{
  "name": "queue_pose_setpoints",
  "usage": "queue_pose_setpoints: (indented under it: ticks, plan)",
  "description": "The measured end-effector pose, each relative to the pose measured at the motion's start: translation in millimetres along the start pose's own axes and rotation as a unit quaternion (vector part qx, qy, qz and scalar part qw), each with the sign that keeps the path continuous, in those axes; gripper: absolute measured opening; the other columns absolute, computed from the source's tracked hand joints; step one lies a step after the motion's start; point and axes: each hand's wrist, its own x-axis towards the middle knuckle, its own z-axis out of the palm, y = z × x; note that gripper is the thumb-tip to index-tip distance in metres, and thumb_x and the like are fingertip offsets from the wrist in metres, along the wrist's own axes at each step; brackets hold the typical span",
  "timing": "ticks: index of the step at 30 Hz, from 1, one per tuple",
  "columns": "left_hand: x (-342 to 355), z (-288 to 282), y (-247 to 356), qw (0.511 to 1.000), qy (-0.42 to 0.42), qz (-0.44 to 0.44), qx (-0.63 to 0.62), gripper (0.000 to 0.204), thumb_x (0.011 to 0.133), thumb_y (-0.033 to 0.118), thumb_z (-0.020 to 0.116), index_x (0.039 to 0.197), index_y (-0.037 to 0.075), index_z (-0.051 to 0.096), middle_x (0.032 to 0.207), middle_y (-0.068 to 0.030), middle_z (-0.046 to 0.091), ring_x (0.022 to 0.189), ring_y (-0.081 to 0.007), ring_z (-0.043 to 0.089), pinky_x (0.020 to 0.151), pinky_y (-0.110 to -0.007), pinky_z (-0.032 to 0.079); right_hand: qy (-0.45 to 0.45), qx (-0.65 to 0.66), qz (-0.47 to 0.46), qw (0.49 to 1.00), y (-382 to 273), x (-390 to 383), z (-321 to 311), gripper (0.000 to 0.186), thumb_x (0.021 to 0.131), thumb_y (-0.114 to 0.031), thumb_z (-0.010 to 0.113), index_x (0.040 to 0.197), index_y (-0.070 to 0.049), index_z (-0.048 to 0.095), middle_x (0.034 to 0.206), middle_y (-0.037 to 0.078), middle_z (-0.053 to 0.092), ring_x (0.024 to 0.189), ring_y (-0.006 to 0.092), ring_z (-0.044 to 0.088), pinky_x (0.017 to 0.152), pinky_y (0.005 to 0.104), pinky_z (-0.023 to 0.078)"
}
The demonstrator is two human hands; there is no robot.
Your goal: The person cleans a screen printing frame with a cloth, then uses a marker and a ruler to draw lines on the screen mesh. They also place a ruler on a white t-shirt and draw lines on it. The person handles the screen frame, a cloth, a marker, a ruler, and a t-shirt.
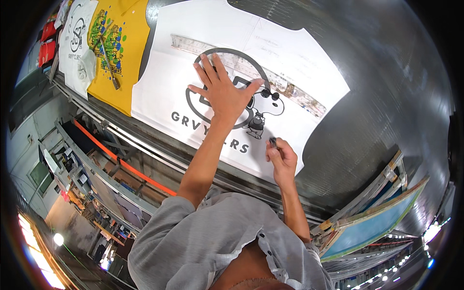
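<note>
A white T-shirt panel (pixel 154 87) is spread flat on the dark table, printed with a black ring, lettering and a cartoon dog in sunglasses. Across it lies a long clear ruler (pixel 309 102), worn and stained, at a slant. My left hand (pixel 222 92) presses on the print with fingers spread, its fingertips over the ruler. Closed near the panel's lower edge, my right hand (pixel 282 159) grips a small dark object (pixel 273 142); only its end shows, so its kind is unclear. Faint pencil-like lines mark the panel's upper part.
To the left lie a yellow printed panel (pixel 133 48) and another white printed one (pixel 72 58). A dark-handled stick tool (pixel 112 75) and a crumpled white cloth (pixel 86 67) rest there. Framed printing screens (pixel 372 222) lean at lower right. A metal rail (pixel 140 145) follows the table's near edge.
</note>
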Motion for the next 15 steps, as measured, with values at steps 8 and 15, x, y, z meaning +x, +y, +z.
queue_pose_setpoints:
  ticks: [8, 15]
  plan:
    - [5, 0, -5, 1.000, -0.001, 0.005, -0.006, 0.136, 0.068, 0.079, 0.075, 0.157, -0.008, 0.022, 0.165, -0.0336, 0.006, 0.152, -0.0564, -0.003, 0.100, -0.087, 0.000, -0.076, 0.112, -0.135, 0.982, -31, 24, -5, 0.019, 0.088, -0.016, 0.079, 0.095, -0.010, 0.063, 0.103, 0.020, 0.075, 0.117, 0.0404, 0.064, 0.112, 0.0642, 0.034]
    - [6, 7, -2, 0.999, 0.018, -0.001, 0.027, 0.138, 0.066, 0.079, 0.078, 0.161, -0.001, 0.018, 0.165, -0.0337, 0.007, 0.151, -0.0574, 0.002, 0.102, -0.086, 0.007, 0.151, 0.015, -0.343, 0.927, -46, 31, -55, 0.027, 0.100, -0.035, 0.066, 0.107, -0.012, 0.054, 0.092, 0.014, 0.064, 0.080, 0.0260, 0.061, 0.071, 0.0448, 0.054]
